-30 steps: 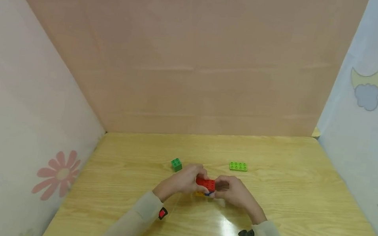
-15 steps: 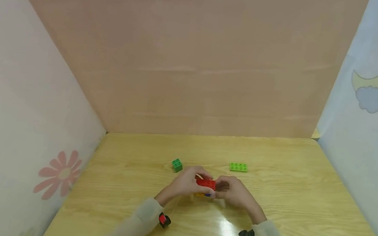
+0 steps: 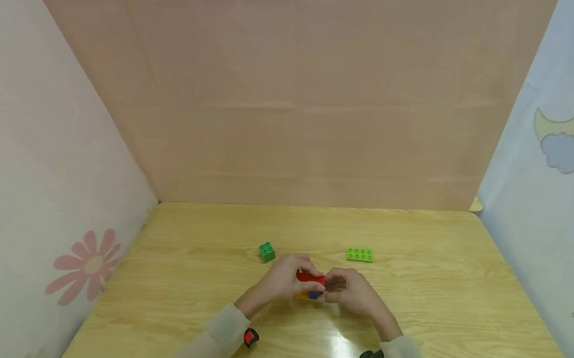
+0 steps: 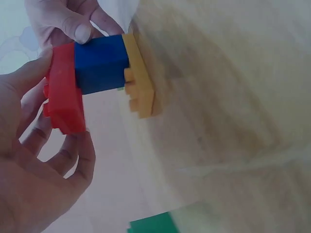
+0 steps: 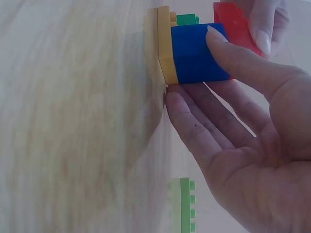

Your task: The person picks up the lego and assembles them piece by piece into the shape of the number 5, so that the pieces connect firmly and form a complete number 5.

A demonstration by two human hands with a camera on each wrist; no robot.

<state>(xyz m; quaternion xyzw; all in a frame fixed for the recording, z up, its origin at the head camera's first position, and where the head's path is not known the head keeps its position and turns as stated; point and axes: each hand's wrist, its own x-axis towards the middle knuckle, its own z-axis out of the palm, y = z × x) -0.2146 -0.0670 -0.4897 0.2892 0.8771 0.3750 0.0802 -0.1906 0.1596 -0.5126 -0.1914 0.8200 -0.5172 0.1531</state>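
In the left wrist view, a red studded brick (image 4: pixel 65 90) sits on a blue brick (image 4: pixel 102 63), which stands on one end of a thin yellow plate (image 4: pixel 139 77). My left hand (image 3: pixel 282 276) grips the red brick between thumb and fingers. From the other side, my right hand (image 5: pixel 252 111) pinches the blue brick (image 5: pixel 199 53), its thumb flat on the near face. The red brick (image 5: pixel 235 26) overhangs the blue one toward the left hand. In the head view the fingers cover much of this stack.
A small green brick (image 3: pixel 267 252) lies behind the left hand. Farther back on the right is a flat lime-green plate (image 3: pixel 360 255). All rest on a wooden table (image 3: pixel 464 323), with a hanging sheet (image 3: pixel 299 84) behind it and cloth walls at both sides.
My left hand and forearm have shifted slightly, and fewer of the red brick's studs show now. The right hand has stayed nearly still at the stack.
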